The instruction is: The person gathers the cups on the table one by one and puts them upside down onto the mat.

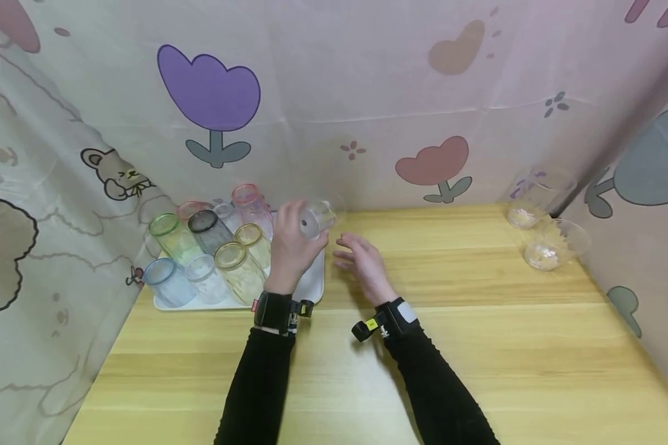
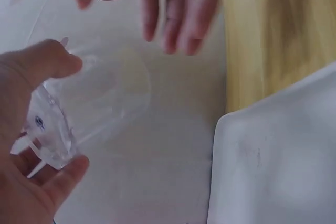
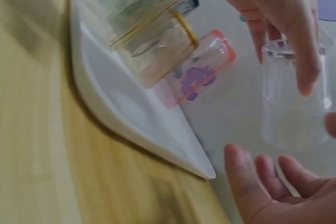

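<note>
My left hand (image 1: pixel 293 244) grips a clear glass (image 1: pixel 317 216) around its base and holds it tilted over the right part of the white tray (image 1: pixel 313 281). The glass's rim points toward the right and away from me. Beside it, lower and to the right, my right hand (image 1: pixel 364 262) hovers with loosely bent fingers and holds nothing. In the left wrist view the thumb (image 2: pixel 55 64) and fingers wrap the thick base, and the right hand's fingers (image 2: pixel 199 14) hang near the glass. The right wrist view shows the right fingertips apart from the glass (image 3: pixel 294 108).
Several glasses stand on the tray at the left, among them a blue-rimmed glass (image 1: pixel 169 281), a green-rimmed glass (image 1: pixel 175 238) and a pink glass (image 1: pixel 252 207). Two clear glasses, one taller (image 1: pixel 537 198) and one shorter (image 1: pixel 553 244), stand at the table's back right corner. A patterned curtain (image 1: pixel 334 123) borders the table (image 1: pixel 423 278).
</note>
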{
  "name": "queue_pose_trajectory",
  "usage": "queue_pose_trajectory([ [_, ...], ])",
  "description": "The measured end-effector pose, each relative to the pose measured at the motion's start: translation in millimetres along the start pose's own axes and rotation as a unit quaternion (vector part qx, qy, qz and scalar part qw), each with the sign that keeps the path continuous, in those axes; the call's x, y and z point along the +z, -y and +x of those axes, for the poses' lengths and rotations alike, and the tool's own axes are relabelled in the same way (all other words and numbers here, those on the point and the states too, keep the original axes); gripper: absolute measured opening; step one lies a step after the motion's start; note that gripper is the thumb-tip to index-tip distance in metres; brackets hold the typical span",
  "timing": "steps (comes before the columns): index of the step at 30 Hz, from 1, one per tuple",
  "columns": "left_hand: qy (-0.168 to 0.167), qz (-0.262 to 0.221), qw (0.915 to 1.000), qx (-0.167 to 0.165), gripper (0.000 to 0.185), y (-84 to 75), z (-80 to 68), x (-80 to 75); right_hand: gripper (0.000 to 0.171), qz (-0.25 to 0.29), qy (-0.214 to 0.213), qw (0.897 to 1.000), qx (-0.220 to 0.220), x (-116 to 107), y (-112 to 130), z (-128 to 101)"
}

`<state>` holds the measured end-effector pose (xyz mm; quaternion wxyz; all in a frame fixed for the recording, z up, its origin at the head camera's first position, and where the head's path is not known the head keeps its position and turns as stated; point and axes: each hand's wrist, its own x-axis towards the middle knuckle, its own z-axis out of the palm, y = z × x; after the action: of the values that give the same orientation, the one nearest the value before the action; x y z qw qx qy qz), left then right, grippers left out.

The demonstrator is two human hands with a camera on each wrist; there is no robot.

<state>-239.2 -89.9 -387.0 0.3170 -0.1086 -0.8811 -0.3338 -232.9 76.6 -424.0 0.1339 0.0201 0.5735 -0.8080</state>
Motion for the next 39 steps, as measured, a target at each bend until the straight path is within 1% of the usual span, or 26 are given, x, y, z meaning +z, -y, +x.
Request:
queue_pose_trajectory([
  [3, 0.007, 0.0, 0.9995, -0.031, 0.077, -0.2, 8.0, 2.6, 0.052, -0.07, -0.007, 0.998, 0.001, 2, -7, 0],
  [6, 0.011, -0.004, 0.9969, -0.077, 0.081, -0.8, 15.4, 4.5, 0.054, -0.157, 0.002, 0.988, -0.004, 8, -12, -2],
  [7, 0.012, -0.006, 0.9954, -0.094, 0.082, -1.1, 17.3, 5.1, 0.055, -0.187, 0.009, 0.982, -0.005, 10, -15, -3],
  [9, 0.011, -0.009, 0.9915, -0.129, 0.084, -2.0, 19.8, 6.0, 0.059, -0.251, 0.025, 0.968, -0.01, 13, -19, -6],
  [11, 0.009, -0.008, 0.9881, -0.153, 0.084, -1.0, 22.2, 7.5, 0.062, -0.302, 0.041, 0.952, -0.014, 16, -24, -7],
  [12, 0.007, -0.007, 0.9869, -0.161, 0.083, -0.3, 23.3, 8.2, 0.064, -0.317, 0.048, 0.947, -0.018, 18, -25, -8],
  [14, 0.004, 0.0, 0.9852, -0.171, 0.081, 2.0, 25.4, 10.3, 0.066, -0.335, 0.06, 0.94, -0.025, 20, -28, -8],
  [18, 0.001, 0.012, 0.9813, -0.192, 0.079, 8.3, 27.9, 15.8, 0.066, -0.349, 0.068, 0.934, -0.033, 21, -30, -8],
  [19, 0.002, 0.016, 0.9799, -0.199, 0.079, 10.0, 28.1, 17.4, 0.065, -0.359, 0.069, 0.93, -0.038, 22, -31, -8],
  [23, 0.006, 0.027, 0.9754, -0.219, 0.077, 17.5, 28.6, 23.3, 0.059, -0.403, 0.073, 0.91, -0.058, 21, -33, -6],
  [27, 0.013, 0.039, 0.9733, -0.226, 0.075, 27.1, 28.8, 29.6, 0.048, -0.443, 0.081, 0.889, -0.085, 21, -34, -5],
  [30, 0.018, 0.044, 0.9721, -0.23, 0.074, 34.2, 28.8, 34.0, 0.044, -0.463, 0.083, 0.877, -0.098, 20, -36, -4],
  [32, 0.022, 0.048, 0.9715, -0.231, 0.073, 38.1, 29.2, 36.3, 0.044, -0.467, 0.084, 0.875, -0.101, 20, -36, -4],
  [34, 0.027, 0.051, 0.9709, -0.233, 0.074, 41.3, 29.3, 38.1, 0.044, -0.466, 0.085, 0.875, -0.1, 20, -35, -4],
  [39, 0.037, 0.063, 0.9712, -0.227, 0.072, 48.7, 30.2, 41.8, 0.049, -0.452, 0.09, 0.883, -0.088, 21, -34, -5],
])
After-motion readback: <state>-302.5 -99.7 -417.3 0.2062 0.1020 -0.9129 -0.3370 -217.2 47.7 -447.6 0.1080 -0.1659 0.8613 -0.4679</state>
